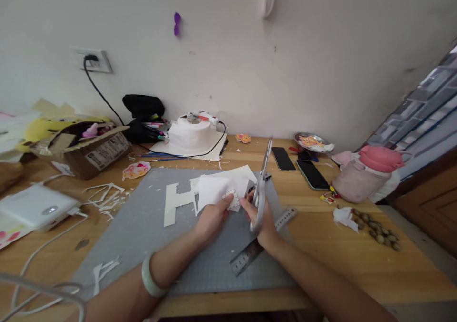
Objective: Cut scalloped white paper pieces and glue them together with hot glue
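Nearest, over the grey cutting mat (143,231), the left hand (210,219) pinches a small white paper cutout (233,199) between its fingertips, while the right hand (262,217) grips silver scissors (262,181) just beside it, blades pointing up.

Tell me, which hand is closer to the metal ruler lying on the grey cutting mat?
The right hand, holding the grey-handled scissors, hovers directly over the metal ruler. The left hand, gripping the white paper piece, sits farther off to the ruler's left.
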### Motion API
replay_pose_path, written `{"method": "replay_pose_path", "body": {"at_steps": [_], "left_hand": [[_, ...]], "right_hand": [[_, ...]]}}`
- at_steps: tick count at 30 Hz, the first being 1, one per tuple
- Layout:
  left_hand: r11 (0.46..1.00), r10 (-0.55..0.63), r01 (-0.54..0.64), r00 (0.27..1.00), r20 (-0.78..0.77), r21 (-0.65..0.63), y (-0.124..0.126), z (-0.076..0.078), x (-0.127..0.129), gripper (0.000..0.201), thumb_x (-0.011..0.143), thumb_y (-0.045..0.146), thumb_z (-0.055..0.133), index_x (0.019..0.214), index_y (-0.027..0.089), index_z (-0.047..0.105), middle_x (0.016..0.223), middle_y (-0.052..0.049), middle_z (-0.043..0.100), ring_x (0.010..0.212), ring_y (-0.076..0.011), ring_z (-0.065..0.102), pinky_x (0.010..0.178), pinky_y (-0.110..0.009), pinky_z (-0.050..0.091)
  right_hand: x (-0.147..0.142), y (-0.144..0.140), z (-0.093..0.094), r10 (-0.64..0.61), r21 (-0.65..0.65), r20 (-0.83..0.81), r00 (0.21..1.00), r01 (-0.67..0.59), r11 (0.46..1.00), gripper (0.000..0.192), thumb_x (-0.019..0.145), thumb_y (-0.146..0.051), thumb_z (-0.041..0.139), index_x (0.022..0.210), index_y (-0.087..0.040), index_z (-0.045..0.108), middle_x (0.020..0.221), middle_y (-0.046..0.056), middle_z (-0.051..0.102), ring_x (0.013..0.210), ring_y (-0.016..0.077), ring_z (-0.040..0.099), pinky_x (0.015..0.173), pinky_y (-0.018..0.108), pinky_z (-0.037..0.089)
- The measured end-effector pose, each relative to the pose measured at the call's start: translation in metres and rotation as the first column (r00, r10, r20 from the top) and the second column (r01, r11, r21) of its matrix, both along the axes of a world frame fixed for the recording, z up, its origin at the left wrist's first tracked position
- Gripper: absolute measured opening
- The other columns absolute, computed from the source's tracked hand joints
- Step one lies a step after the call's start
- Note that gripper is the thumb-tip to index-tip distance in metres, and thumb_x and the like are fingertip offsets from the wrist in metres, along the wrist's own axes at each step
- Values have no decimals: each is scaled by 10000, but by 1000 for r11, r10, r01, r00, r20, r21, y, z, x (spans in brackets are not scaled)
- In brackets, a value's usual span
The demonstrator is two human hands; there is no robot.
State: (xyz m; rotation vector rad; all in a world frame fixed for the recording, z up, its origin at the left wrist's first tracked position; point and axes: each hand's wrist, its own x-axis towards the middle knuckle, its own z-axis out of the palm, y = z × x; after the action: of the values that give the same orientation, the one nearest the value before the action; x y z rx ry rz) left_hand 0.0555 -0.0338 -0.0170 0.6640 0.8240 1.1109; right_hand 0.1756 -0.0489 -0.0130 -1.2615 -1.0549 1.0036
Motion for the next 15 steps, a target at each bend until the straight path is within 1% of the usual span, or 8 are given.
{"method": "replay_pose_path", "body": {"at_steps": [3, 5, 7, 10, 13, 15], "left_hand": [[999, -32, 33, 998, 59, -18, -2, 9, 3, 236, 679, 288, 692, 861, 139, 674, 895, -78, 703, 891, -226, 610, 863, -343, 432], [998, -56, 56, 993, 101, 5, -4, 13, 4, 230, 694, 254, 682, 893, 140, 674, 952, -75, 698, 953, -225, 596, 914, -340, 404], [995, -96, 91, 985, 144, 45, -5, 16, 5, 239, 715, 234, 662, 935, 139, 671, 999, -76, 690, 1019, -230, 574, 957, -339, 372], [985, -168, 160, 976, 139, 66, -5, 15, 5, 264, 738, 215, 637, 989, 140, 660, 1055, -82, 675, 1088, -247, 538, 993, -364, 336], [972, -228, 219, 965, 130, 79, -4, 11, 4, 277, 755, 202, 620, 1027, 161, 652, 1120, -78, 648, 1139, -256, 503, 1017, -384, 304], [955, -281, 265, 951, 130, 132, -2, 7, 3, 283, 778, 212, 599, 1055, 174, 645, 1178, -77, 616, 1181, -259, 467, 1035, -391, 275]], "right_hand": [[5, 4, 6, -24, 32, -35, 999, 25, 999, 264, 609, -353, 642, 715, -218, 442, 622, -51, 496, 421, 77, 390, 407, 229, 308], [6, 6, 8, -27, 41, -50, 998, 29, 999, 259, 604, -339, 641, 739, -216, 457, 646, -44, 533, 412, 73, 394, 398, 224, 309], [7, 8, 8, 0, 51, -25, 1000, 1, 999, 228, 606, -318, 637, 720, -213, 469, 644, -35, 562, 414, 75, 404, 399, 223, 313], [8, 11, 6, 38, 64, 3, 999, -38, 997, 208, 593, -272, 642, 700, -221, 471, 677, -13, 619, 439, 90, 445, 422, 233, 342], [9, 13, 6, 41, 57, -22, 999, -40, 998, 255, 552, -241, 656, 726, -233, 470, 728, -2, 656, 506, 124, 524, 493, 264, 414], [10, 15, 7, 35, 46, -6, 999, -35, 998, 249, 529, -231, 659, 702, -230, 481, 680, -15, 639, 554, 143, 558, 549, 283, 445]]}}
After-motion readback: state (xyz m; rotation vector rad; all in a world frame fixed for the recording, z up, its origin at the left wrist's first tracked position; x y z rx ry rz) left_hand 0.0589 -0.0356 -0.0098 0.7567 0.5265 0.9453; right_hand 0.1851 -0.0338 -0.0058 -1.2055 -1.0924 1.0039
